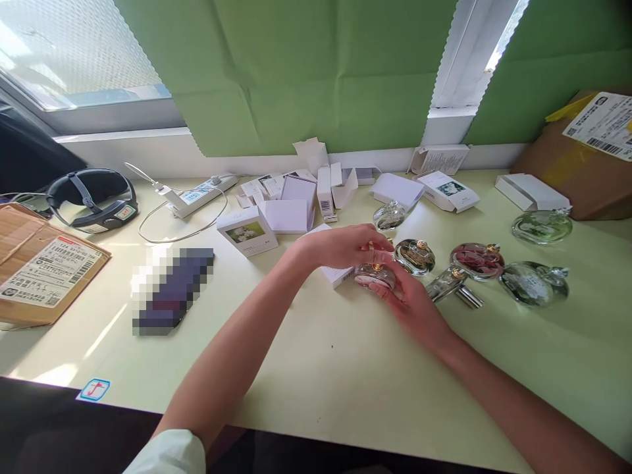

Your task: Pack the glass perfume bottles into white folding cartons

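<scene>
My right hand [412,303] cups a round glass perfume bottle [375,275] from below at the middle of the pale table [316,355]. My left hand [345,245] reaches over it, its fingertips pinching the bottle's gold top. A white carton [336,273] lies just behind the bottle. To the right stand more round glass bottles: an amber one [415,257], a pink one [476,260], a clear one [533,283] and a green one [542,226]. Another clear bottle [389,215] sits behind my left hand.
Several white cartons and leaflets [296,197] lie at the back by the green paper wall. A power strip [197,194] with cable, a headset [93,197] and a labelled cardboard parcel [44,270] sit left. A brown box [587,158] stands far right. A blurred dark object [170,289] lies left of centre.
</scene>
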Demonstrator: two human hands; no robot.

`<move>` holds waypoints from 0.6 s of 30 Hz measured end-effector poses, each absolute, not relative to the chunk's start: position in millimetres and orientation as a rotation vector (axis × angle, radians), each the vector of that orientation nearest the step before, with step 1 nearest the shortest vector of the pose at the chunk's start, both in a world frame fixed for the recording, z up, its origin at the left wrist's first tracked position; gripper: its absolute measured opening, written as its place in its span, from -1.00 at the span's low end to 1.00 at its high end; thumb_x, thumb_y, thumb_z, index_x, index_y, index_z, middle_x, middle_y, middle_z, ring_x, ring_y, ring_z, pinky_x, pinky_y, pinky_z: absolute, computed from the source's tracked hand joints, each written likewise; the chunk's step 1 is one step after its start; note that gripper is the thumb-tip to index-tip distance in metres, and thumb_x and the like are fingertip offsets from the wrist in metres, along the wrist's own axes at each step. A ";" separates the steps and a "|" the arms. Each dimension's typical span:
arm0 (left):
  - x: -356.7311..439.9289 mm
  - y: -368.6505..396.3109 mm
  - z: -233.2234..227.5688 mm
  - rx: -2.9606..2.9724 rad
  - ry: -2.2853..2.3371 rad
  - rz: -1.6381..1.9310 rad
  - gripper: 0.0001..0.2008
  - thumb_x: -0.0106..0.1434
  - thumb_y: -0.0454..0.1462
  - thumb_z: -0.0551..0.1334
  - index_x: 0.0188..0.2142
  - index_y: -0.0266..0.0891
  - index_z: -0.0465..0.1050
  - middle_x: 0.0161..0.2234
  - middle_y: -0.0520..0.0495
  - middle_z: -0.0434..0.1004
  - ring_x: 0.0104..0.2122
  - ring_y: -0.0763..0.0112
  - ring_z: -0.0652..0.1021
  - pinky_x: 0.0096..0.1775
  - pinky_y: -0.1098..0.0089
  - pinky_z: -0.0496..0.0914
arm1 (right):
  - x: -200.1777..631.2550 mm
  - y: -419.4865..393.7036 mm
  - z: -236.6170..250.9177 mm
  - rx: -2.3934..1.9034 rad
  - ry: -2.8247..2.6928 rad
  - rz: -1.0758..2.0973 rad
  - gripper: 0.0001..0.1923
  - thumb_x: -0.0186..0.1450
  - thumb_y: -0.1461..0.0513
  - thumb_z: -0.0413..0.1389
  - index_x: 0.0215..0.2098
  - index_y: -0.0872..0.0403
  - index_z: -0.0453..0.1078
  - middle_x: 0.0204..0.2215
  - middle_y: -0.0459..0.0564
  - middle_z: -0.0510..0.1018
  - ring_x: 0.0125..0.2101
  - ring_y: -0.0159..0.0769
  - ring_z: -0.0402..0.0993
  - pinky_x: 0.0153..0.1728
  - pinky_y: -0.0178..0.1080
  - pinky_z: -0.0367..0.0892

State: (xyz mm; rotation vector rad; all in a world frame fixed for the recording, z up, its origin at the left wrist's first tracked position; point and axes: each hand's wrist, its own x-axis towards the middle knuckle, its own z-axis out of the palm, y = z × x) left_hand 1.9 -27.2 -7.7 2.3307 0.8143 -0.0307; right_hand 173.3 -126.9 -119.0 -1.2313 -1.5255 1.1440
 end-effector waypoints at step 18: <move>7.1 -27.1 -2.2 2.348 0.801 -0.076 -0.55 0.38 -0.09 0.10 0.16 -0.25 0.40 0.08 -0.15 0.50 -0.11 0.36 0.54 -0.16 0.46 0.37 | 172.8 -125.9 -118.6 -1.249 -1.542 1.078 -0.60 0.38 0.08 0.09 0.17 -0.11 0.29 0.09 -0.02 0.55 0.12 -0.10 0.44 0.16 0.05 0.30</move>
